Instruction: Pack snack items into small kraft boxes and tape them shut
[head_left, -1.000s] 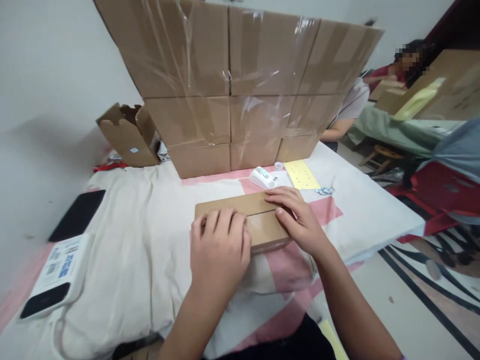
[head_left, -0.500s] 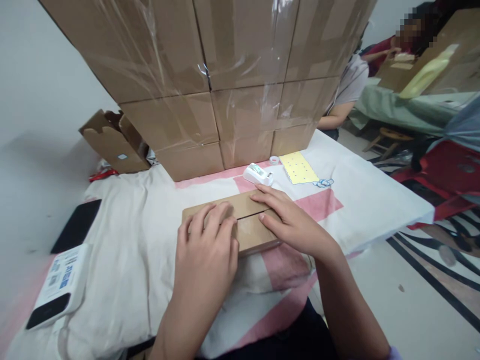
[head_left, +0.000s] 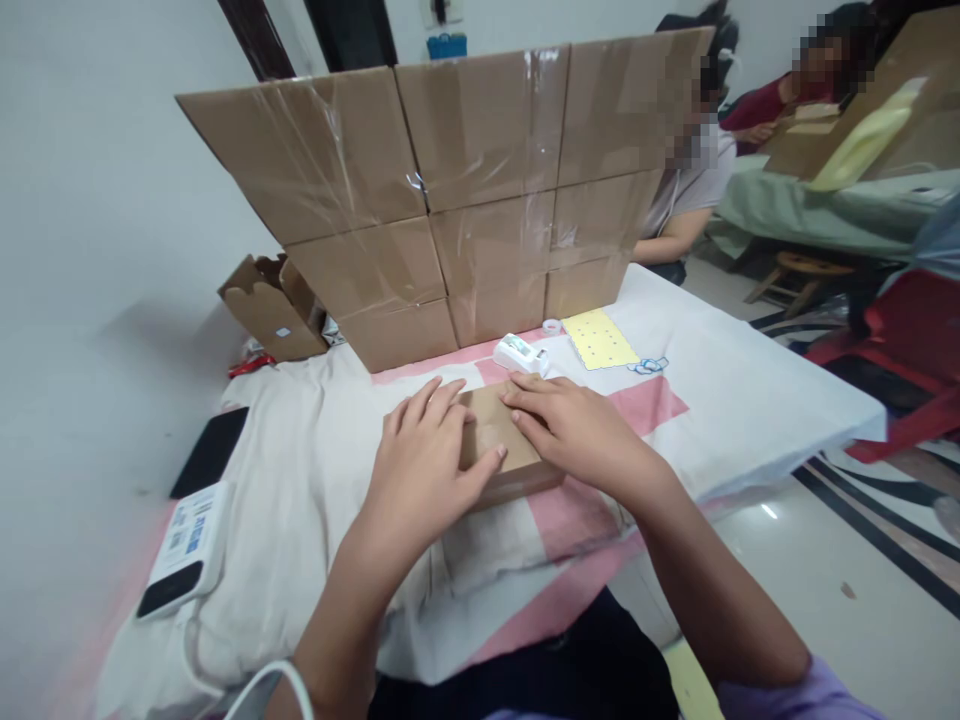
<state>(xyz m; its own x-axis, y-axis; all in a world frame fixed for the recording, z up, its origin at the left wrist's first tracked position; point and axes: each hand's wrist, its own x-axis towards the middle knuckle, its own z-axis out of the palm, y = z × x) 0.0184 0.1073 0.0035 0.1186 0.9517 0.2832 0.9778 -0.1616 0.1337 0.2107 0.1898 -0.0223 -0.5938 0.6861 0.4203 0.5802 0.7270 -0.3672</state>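
Observation:
A small brown cardboard box (head_left: 499, 425) lies flat on the cloth-covered table in front of me. My left hand (head_left: 431, 440) rests over its left end, fingers spread, with the thumb on the top near the front edge. On the right end lies my right hand (head_left: 566, 425), its fingers stretched out flat on the top. Both hands hide parts of the lid. Just behind the box stands a white tape dispenser (head_left: 520, 353). A small roll of tape (head_left: 552, 327) and a yellow dotted sheet (head_left: 600, 340) lie beyond it, with blue-white loops (head_left: 649, 366) beside the sheet.
A tall panel of taped cardboard (head_left: 487, 180) stands across the table's back. An open carton (head_left: 274, 310) is at the back left. A black flat device (head_left: 210, 452) and a white box (head_left: 187, 545) lie at the left. Two people sit beyond, near a red chair (head_left: 900, 350).
My left hand has spread its fingers, and its thumb has moved right across the box top. The dark slit in the lid no longer shows. The view has tilted up and shifted left.

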